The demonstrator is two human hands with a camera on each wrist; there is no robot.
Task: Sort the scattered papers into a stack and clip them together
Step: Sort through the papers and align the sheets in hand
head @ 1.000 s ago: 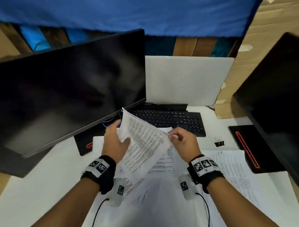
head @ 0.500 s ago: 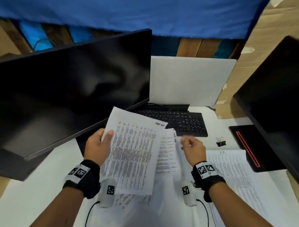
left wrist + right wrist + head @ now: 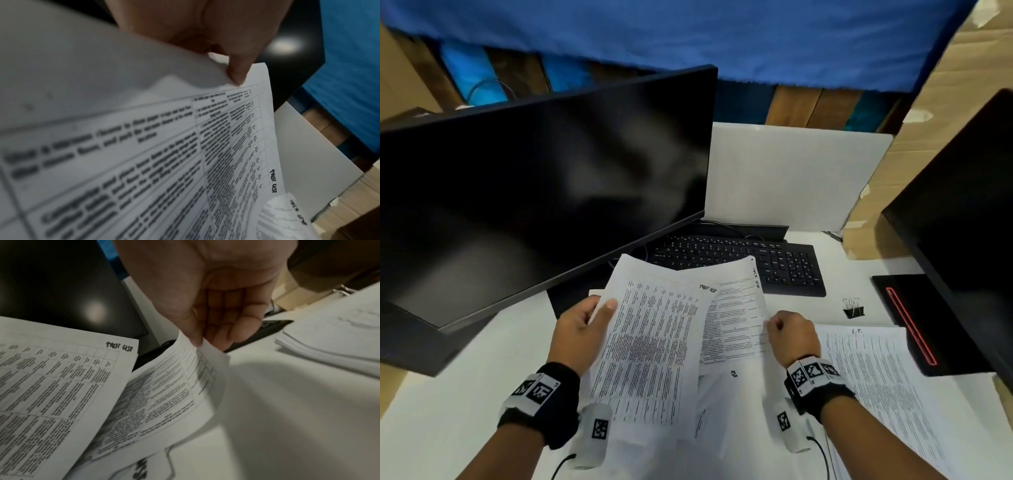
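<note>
My left hand (image 3: 585, 325) holds a printed table sheet (image 3: 650, 346) by its left edge, thumb on top; the left wrist view shows that sheet (image 3: 185, 146) lifted with the thumb (image 3: 238, 71) pressing its corner. My right hand (image 3: 789, 330) pinches the right edge of a second printed sheet (image 3: 736, 318), which lies partly under the first; the right wrist view shows thumb and fingers (image 3: 218, 331) closed on that sheet's edge (image 3: 176, 386). More loose papers (image 3: 722, 411) lie beneath on the desk. A stack of papers (image 3: 876, 377) sits at the right. A black binder clip (image 3: 853, 309) stands beyond it.
A large dark monitor (image 3: 534, 205) hangs over the left of the desk, close above the held sheets. A black keyboard (image 3: 756, 263) lies behind the papers. A second monitor (image 3: 962, 222) and its base (image 3: 914, 322) stand at the right. A white board (image 3: 791, 178) leans at the back.
The sheet in my left hand has swung from tilted upright to lying flatter and lower. My right hand has moved right and taken the edge of the second sheet.
</note>
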